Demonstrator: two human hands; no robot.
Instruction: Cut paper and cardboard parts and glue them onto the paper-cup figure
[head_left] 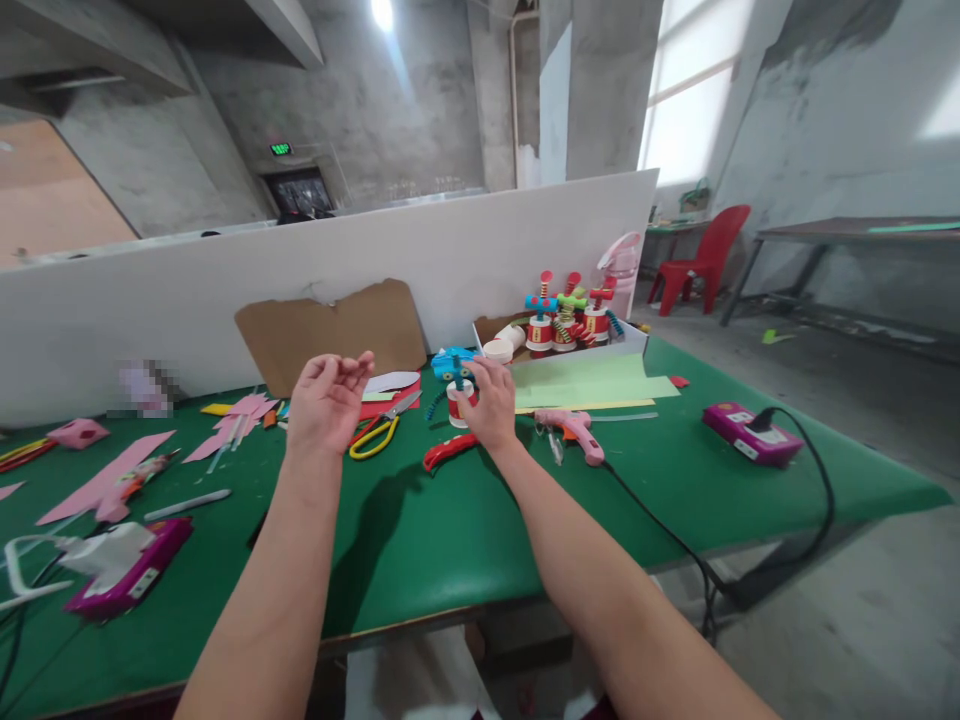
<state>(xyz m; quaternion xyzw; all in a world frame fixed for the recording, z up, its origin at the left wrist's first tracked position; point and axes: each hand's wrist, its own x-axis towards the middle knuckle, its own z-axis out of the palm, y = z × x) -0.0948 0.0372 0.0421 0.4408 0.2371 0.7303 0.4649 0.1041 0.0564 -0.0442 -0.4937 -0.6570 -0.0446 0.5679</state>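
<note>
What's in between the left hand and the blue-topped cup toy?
The head view shows red-and-yellow scissors between the left hand and the cup toy, with red paper and white paper behind them.

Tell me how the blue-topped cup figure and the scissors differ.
The cup figure stands upright; the scissors lie flat.
The cup figure has a blue top over a red-and-white cup; the scissors have metal blades and partly yellow handles.
The right hand touches the cup figure; the scissors lie untouched.
Both are on the green table.

No text can be read, even on the lit green sign (280, 149).
</note>
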